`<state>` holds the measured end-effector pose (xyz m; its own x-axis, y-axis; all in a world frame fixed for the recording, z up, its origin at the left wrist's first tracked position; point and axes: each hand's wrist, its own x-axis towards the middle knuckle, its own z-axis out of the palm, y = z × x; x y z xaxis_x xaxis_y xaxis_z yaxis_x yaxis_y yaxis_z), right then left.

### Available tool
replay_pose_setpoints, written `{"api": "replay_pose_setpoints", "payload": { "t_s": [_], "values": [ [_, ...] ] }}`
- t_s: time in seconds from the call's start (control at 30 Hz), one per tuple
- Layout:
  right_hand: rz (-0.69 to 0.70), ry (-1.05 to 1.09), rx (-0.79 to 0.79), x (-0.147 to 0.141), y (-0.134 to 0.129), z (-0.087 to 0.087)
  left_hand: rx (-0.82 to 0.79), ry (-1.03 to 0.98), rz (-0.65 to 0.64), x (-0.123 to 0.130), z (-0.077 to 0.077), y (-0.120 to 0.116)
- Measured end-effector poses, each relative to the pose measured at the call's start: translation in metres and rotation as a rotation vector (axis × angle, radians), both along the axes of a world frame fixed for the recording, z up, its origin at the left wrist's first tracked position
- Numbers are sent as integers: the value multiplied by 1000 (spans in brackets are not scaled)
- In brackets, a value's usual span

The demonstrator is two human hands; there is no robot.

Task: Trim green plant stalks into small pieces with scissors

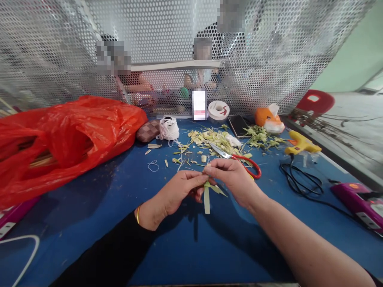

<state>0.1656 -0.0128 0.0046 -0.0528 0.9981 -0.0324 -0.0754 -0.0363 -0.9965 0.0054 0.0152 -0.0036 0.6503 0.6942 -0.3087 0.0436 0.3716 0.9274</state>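
Over the middle of the blue table, my left hand pinches a small piece of pale green leaf strips between thumb and fingers. Two strip ends stick out below the fingertips, one pointing down and one to the right. My right hand meets it at the top of the piece, thumb and forefinger pressed together there; the exact spot they grip is hidden. Just beyond the right hand lie red-handled scissors, blades pointing away to the left. A heap of leaf scraps spreads behind both hands.
At left bulges a red plastic bag. Along the back stand white string, a lit phone, a ribbon roll, a dark phone and tissues. A yellow glue gun and purple power strip lie right. People sit beyond the perforated screen.
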Motion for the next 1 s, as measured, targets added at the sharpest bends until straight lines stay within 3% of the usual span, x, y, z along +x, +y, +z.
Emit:
{"api": "replay_pose_setpoints", "payload": {
  "t_s": [0.27,0.53,0.67,0.8,1.0],
  "values": [
    [-166,-95,60,-7,-2,-11,204,128,-33,2,2,-3],
    [-147,-192,89,-12,-6,-10,241,192,-104,0,-2,-5],
    [-208,-194,155,-2,1,-6,184,89,49,3,2,-5],
    [-248,-90,75,7,5,-2,106,8,249,3,4,-2],
    [-157,-184,34,4,4,-4,79,13,326,1,4,0]
  ]
}}
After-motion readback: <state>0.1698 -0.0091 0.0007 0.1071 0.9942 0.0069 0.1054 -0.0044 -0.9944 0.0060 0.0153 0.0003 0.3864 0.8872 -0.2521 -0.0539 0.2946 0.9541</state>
